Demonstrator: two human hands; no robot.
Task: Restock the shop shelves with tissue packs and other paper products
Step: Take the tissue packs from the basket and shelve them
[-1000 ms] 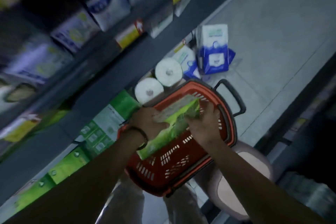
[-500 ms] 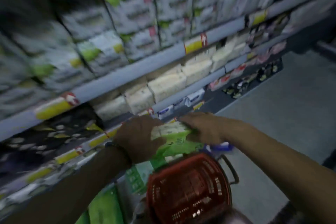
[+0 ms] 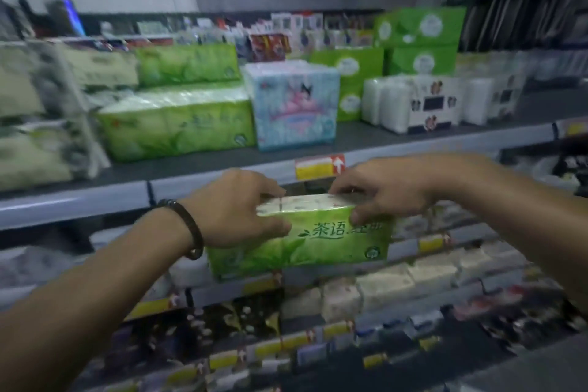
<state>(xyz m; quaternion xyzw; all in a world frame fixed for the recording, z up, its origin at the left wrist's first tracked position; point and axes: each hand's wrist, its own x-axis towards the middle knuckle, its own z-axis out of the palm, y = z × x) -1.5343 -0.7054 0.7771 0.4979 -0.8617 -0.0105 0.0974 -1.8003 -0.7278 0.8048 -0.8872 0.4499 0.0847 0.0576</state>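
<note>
Raised higher, tissue pack (image 3: 318, 242) gripped by left hand (image 3: 235, 210) and, seemingly, right hand (image 3: 385, 191).

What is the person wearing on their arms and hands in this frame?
Both forearms are bare as far as the frame shows, with no sleeves in view. Neither the left hand nor the right hand wears a glove. The left wrist carries a dark, rounded bracelet. The right wrist shows no band or watch. The image is too soft to tell about rings.

Shelf (image 3: 381, 137) front strip free; green packs (image 3: 178, 127), blue pack (image 3: 296, 105) & white packs (image 3: 413, 105) block rear.
</note>
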